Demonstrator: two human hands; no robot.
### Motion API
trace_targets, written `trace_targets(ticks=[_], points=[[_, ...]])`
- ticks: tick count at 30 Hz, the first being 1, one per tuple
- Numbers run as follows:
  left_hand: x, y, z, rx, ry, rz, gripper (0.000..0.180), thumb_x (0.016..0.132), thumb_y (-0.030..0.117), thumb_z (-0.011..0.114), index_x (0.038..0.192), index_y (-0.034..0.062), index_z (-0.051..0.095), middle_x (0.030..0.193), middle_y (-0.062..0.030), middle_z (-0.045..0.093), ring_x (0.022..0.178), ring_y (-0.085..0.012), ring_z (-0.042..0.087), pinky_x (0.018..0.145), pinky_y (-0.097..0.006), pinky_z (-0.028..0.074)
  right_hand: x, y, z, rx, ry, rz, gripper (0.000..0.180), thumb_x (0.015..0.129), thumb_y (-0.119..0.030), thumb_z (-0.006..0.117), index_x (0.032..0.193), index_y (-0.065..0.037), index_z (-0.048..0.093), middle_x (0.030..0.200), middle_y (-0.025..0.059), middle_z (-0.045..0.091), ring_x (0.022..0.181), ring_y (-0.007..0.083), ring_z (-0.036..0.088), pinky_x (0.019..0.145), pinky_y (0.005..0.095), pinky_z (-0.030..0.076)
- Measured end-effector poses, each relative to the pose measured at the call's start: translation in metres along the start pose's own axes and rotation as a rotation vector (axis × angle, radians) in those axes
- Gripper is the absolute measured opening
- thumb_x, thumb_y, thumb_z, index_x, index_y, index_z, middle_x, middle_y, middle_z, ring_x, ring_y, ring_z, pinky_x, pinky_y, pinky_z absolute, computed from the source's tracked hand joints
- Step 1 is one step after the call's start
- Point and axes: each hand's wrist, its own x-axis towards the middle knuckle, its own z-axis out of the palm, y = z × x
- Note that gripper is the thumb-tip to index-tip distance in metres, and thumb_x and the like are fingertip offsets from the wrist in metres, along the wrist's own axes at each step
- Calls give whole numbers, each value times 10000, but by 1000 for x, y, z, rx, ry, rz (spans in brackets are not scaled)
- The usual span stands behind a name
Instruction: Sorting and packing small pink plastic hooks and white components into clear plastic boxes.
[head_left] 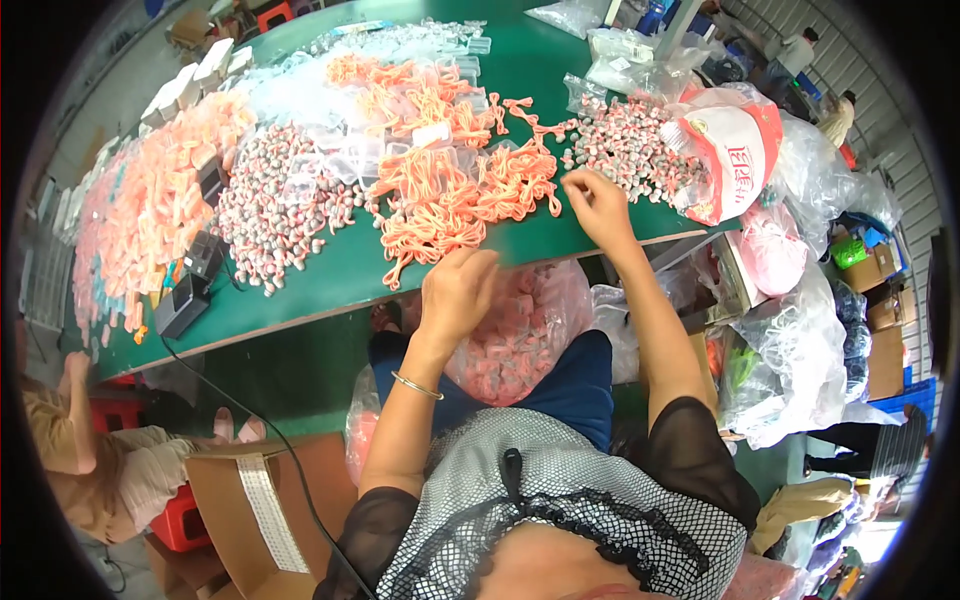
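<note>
Orange cords (440, 205) are pinched by the left hand (455, 290) at the worktop (330, 275) edge; right hand (595, 205), fingers curled, is reaching a strand, grip unclear

Cord pile (455, 195) on table (330, 285); bag (520, 325) below.

Flat tabletop (560, 70): dark green. Tangled heap of thin cords (450, 200): pale orange. Mounds of small wrapped pieces (275, 205): grey-white, flecked red. Woven sack (735, 150): white, red-edged, red markings. Thin wrist bangle (416, 385): silver. Garment across chest (560, 510): fine black-and-white check, sheer black sleeves. Open cardboard box (250, 510): brown.
</note>
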Motion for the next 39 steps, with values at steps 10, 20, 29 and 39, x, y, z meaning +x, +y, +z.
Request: trace_targets(ticks=[10,20,29,39], points=[[25,-23,40,223,32,224,169,833,31,655,1002,26,663,941,-165,645,850,-360,615,737,-448,498,111,7,108,-583,-457,178,823,821,-306,607,1537,-101,258,1296,227,576,1152,448,546,939,606,442],[37,-47,58,239,-120,184,261,878,85,606,1127,14,638,1078,-193,617,1000,-384,590,847,-468,483,125,14,149,-551,-421,351,270,726,-193,733,992,-151,757,1065,35,700,1049,263,626,864,571,391],[41,-34,65,288,-153,219,207,940,112,565,1085,-5,655,1089,-164,614,1011,-354,594,840,-442,493,143,35,112,-411,-306,234,290,662,-185,772,943,-123,733,839,82,698,828,280,666,651,495,436],[43,-27,72,292,-105,268,166,931,84,572,1034,-1,671,1075,-158,616,991,-342,601,803,-429,512,134,36,61,-179,391,-278,183,673,-65,693,833,-97,609,873,106,576,851,319,602,710,420,505]])
